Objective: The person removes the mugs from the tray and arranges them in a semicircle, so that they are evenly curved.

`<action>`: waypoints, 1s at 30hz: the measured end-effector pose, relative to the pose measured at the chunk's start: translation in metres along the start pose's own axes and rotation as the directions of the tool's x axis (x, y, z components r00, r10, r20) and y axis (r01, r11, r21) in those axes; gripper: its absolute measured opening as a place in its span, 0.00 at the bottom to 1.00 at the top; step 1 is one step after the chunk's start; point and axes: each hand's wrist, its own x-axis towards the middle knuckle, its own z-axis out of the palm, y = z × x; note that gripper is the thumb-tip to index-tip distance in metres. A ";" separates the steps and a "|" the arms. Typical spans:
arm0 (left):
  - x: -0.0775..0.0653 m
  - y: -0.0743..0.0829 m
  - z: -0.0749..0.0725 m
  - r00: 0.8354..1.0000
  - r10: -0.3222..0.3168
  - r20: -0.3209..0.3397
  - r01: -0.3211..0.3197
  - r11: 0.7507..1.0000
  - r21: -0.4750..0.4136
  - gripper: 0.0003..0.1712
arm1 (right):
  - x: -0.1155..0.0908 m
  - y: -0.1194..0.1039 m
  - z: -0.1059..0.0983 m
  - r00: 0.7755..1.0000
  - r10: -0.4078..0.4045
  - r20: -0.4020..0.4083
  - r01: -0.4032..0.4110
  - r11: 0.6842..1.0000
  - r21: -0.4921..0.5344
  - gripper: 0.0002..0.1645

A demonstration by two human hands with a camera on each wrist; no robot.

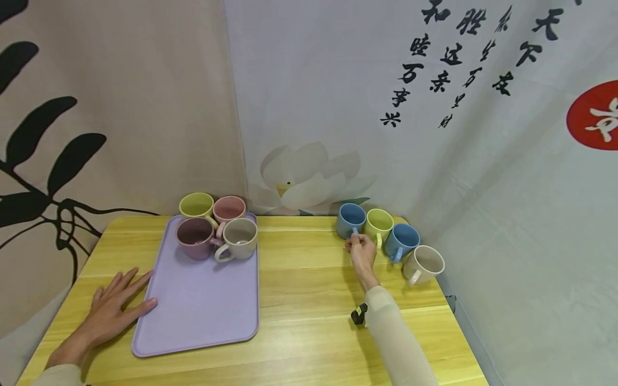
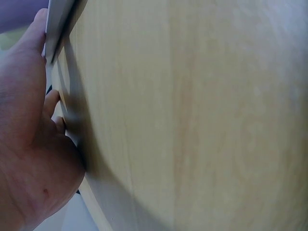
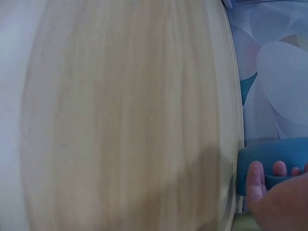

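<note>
A: What is the right hand (image 1: pixel 363 256) doing?

B: It is gripping a blue mug (image 1: pixel 350 222) by the handle (image 1: pixel 355 231), thumb and fingers clamping on it. The mug is standing at the far edge of the table (image 1: pixel 304 300), well to the right of the tray (image 1: pixel 203 305), heading a row of four.

A: Which step are we watching?

B: The grasp, it seems; the mug is apparently resting on the table. The next move is probably calling for a firm pinch and a level lift.

A: And the left hand (image 1: pixel 110 311)?

B: Its fingers are spreading apart and holding nothing; the thumb is touching the tray's left rim.

A: What is standing in the way?

B: A green mug (image 1: pixel 379 222) is sitting just beside the blue one, on its right, with another blue mug (image 1: pixel 402 240) and a white mug (image 1: pixel 425 264) trailing toward the near right. A backdrop (image 1: pixel 309 107) is hanging close behind. On the tray, a second green mug (image 1: pixel 196 205), a pink mug (image 1: pixel 229 209), a purple mug (image 1: pixel 195 241) and a grey mug (image 1: pixel 241 238) are crowding the far end, where knocks could be threatening.
</note>
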 end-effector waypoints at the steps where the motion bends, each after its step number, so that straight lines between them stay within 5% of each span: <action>1: 0.000 0.000 0.000 1.000 -0.001 0.000 0.001 1.000 0.001 0.51 | 0.000 0.000 0.000 1.000 0.000 -0.001 0.000 1.000 -0.001 0.21; 9: 0.000 0.000 0.000 1.000 -0.007 0.006 0.007 1.000 0.003 0.52 | 0.003 0.003 -0.005 0.999 -0.029 0.036 0.029 1.000 0.010 0.22; 16: 0.000 0.000 0.000 1.000 0.002 0.003 -0.002 1.000 0.005 0.51 | 0.014 0.025 -0.010 0.990 -0.133 0.051 0.127 0.986 0.105 0.13; 30: -0.001 0.002 -0.001 1.000 0.008 0.001 -0.008 1.000 -0.004 0.51 | -0.008 0.011 -0.010 0.991 -0.126 0.051 0.130 0.986 -0.105 0.19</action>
